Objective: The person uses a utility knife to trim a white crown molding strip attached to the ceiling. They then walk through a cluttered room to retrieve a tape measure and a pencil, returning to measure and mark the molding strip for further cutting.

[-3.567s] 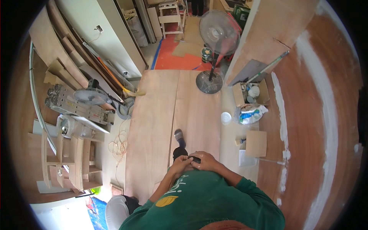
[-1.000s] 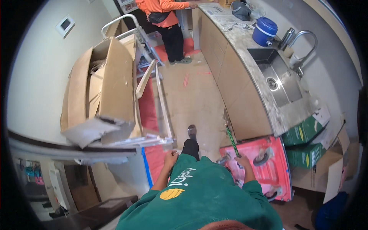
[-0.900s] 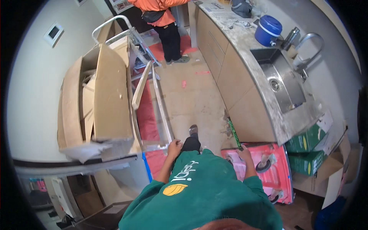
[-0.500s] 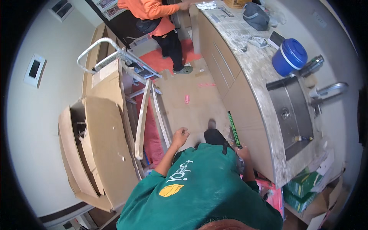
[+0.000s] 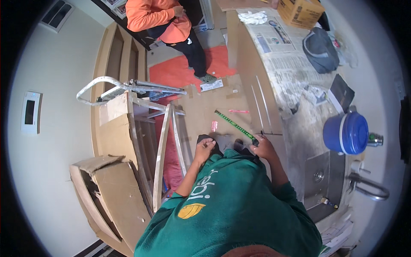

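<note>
My right hand (image 5: 262,146) grips a tape measure (image 5: 255,141) with its green blade (image 5: 234,125) drawn out, pointing forward-left over the cardboard-covered floor (image 5: 201,103). My left hand (image 5: 206,147) is in front of my waist, to the left of the tape, fingers pinched; whether anything small is in them is hidden. To my left, long pale wooden strips (image 5: 162,150) lean by a white step ladder (image 5: 102,85). Close on my right is the dusty counter (image 5: 286,120) with a steel sink (image 5: 319,177) and a blue cooler (image 5: 346,132).
A co-worker (image 5: 158,21) in orange top and dark trousers stands ahead on red floor sheeting (image 5: 165,68). Cardboard boxes (image 5: 115,201) and wooden carcasses (image 5: 100,64) line the left wall. Newspaper, white gloves (image 5: 252,18), a grey bag (image 5: 321,49) and a box (image 5: 299,12) lie on the counter.
I have moved from the panelled room along this passage beside the counter. The tape blade has swung further leftward. The co-worker's hand has left the counter for their waist.
</note>
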Demonstrator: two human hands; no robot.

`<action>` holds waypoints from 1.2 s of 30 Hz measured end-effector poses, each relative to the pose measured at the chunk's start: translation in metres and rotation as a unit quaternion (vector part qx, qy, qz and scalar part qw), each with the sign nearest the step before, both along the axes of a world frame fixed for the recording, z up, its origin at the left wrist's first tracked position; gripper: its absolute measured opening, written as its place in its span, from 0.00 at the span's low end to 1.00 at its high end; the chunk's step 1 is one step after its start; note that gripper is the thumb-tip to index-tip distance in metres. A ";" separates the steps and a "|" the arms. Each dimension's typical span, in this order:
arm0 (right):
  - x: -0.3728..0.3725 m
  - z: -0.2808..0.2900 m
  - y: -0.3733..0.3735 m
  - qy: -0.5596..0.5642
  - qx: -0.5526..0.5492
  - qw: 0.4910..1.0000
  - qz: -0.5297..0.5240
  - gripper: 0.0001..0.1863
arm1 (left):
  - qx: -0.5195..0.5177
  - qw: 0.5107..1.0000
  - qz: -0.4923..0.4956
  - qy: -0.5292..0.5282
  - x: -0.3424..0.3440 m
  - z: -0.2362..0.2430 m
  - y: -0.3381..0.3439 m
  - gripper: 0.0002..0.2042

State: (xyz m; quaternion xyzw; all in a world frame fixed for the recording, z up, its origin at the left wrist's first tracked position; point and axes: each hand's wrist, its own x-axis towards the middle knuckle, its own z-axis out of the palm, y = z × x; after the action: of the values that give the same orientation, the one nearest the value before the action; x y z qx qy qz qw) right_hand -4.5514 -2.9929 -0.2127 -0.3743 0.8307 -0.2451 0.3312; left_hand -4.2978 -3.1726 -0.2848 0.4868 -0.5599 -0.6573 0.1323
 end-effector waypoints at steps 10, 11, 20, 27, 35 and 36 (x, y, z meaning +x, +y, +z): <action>-0.033 0.030 -0.198 -0.032 0.105 0.988 0.113 0.31 | 0.231 0.964 0.065 0.110 -0.103 0.041 -0.197 0.07; -0.034 0.037 -0.215 -0.036 0.130 0.985 0.104 0.31 | 0.251 0.956 0.073 0.132 -0.107 0.043 -0.217 0.07; -0.037 0.061 -0.338 -0.052 0.096 0.994 -0.014 0.34 | 0.200 0.962 0.026 0.183 -0.176 0.052 -0.377 0.04; -0.079 0.065 -0.382 -0.091 0.093 0.986 -0.107 0.34 | 0.220 0.967 -0.048 0.119 -0.259 0.044 -0.434 0.02; -0.141 0.059 -0.416 -0.128 0.052 0.975 -0.177 0.32 | 0.165 0.970 -0.097 0.148 -0.356 0.054 -0.518 0.03; -0.144 0.059 -0.414 -0.134 0.070 0.973 -0.177 0.32 | 0.177 0.971 -0.078 0.141 -0.366 0.050 -0.526 0.04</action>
State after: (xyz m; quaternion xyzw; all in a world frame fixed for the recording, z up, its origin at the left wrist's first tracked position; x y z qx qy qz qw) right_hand -4.6957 -3.4070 -0.1540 -0.1613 0.8471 -0.2886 0.4160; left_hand -4.6638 -3.6981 -0.2351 0.3593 -0.4467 -0.8164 0.0700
